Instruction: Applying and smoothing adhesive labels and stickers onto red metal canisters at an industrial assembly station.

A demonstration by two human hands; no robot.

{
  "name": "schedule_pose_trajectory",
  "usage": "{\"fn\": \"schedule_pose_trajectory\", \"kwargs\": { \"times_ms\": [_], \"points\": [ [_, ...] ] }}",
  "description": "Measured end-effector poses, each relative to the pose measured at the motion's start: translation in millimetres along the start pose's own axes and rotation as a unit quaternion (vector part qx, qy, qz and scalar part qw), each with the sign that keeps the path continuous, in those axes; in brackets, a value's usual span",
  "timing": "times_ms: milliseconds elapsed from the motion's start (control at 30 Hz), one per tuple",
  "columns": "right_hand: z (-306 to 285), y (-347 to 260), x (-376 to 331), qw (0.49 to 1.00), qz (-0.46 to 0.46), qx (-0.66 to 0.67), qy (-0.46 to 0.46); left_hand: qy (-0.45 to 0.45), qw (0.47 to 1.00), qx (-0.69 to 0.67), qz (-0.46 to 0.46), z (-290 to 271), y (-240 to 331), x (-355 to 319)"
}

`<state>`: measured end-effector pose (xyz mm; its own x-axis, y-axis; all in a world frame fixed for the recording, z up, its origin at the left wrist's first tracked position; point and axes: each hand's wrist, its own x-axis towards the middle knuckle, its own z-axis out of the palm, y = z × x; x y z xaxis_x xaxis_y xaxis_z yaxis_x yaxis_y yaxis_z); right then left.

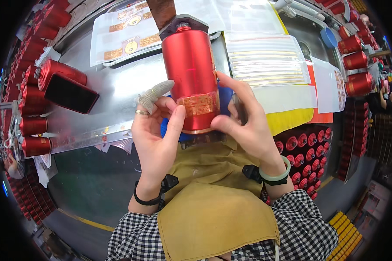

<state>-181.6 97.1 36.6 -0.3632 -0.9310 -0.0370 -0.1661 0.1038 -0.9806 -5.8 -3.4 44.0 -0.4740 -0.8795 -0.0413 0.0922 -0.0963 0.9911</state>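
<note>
A shiny red bottle (189, 61) lies between my hands, its neck against a dark angular plate (196, 22) on a brown post. A gold patterned decal strip (199, 104) wraps round its lower part. My left hand (157, 124) is closed on the bottle's left side, thumb pressing the strip's edge; its index finger wears a grey cloth finger cover (154, 95) and points up along the bottle. My right hand (248, 115) grips the other side, thumb near the base and index finger higher up. The fingers behind the bottle are partly hidden.
A dark phone (71, 93) leans on a red bottle at left. Gold decal sheets (133, 45) lie at the back left, striped strips (268, 58) at right over a yellow cloth (292, 116). A blue cup (329, 38) is far right. Racks of red bottles (307, 152) stand around.
</note>
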Motion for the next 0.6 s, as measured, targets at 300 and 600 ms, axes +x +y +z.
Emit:
{"fn": "schedule_pose_trajectory", "kwargs": {
  "times_ms": [300, 600],
  "points": [
    [17, 8, 14, 0.991, 0.035, 0.112, 0.058, -0.04, 0.996, -0.022, 0.081, 9, 9, -6],
    [19, 8, 18, 0.997, 0.031, 0.033, 0.06, -0.012, 1.0, -0.018, 0.018, -6, -6, 1]
  ]
}}
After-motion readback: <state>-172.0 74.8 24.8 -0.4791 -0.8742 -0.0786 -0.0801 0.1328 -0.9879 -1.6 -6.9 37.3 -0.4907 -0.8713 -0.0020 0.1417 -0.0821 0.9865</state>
